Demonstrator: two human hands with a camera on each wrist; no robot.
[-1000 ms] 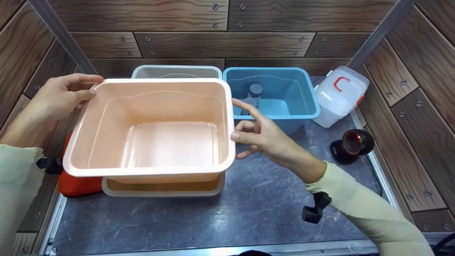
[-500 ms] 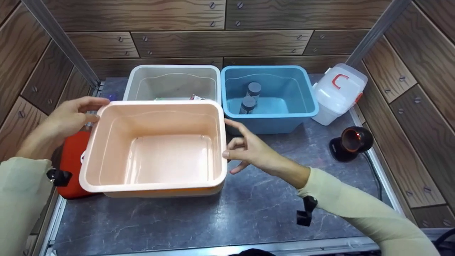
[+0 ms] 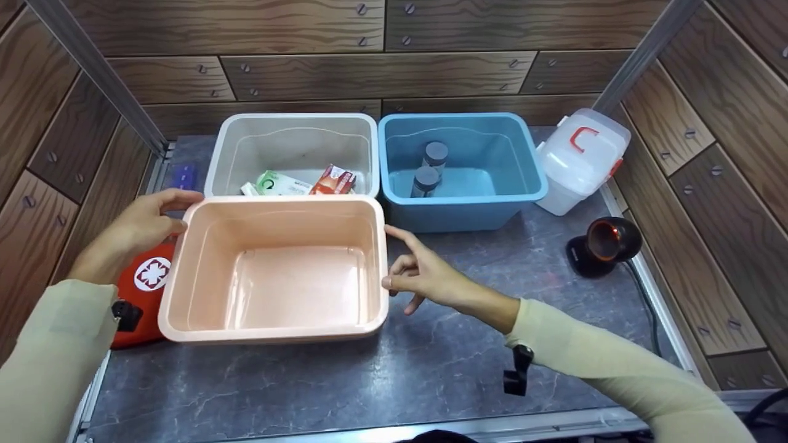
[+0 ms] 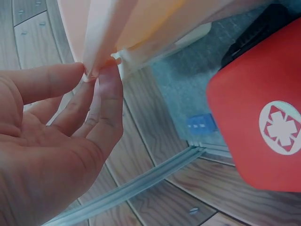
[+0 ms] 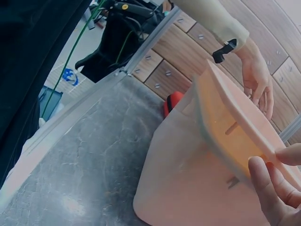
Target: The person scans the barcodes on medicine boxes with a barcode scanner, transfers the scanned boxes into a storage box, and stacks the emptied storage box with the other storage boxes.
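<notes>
A peach plastic tub (image 3: 289,224) sits nested inside a second tub (image 5: 171,174), whose outer wall and rim show beneath it in the right wrist view. My left hand (image 3: 140,226) pinches the upper tub's left rim between thumb and fingers, seen close up in the left wrist view. On the opposite side, my right hand (image 3: 434,278) grips the right rim, with its thumb on top and fingers beneath. A gap shows between the two rims in the right wrist view.
Behind stand a grey tub (image 3: 292,118) with several small boxes and a blue tub (image 3: 465,215) with two dark-lidded jars. A red first-aid case (image 3: 138,307) lies at left; a clear lidded box (image 3: 582,157) and black scanner (image 3: 606,243) stand at right.
Both hands have lowered the upper peach tub toward me and into the second tub, shifting slightly. The boxes in the grey tub and the red case's white emblem have come into view.
</notes>
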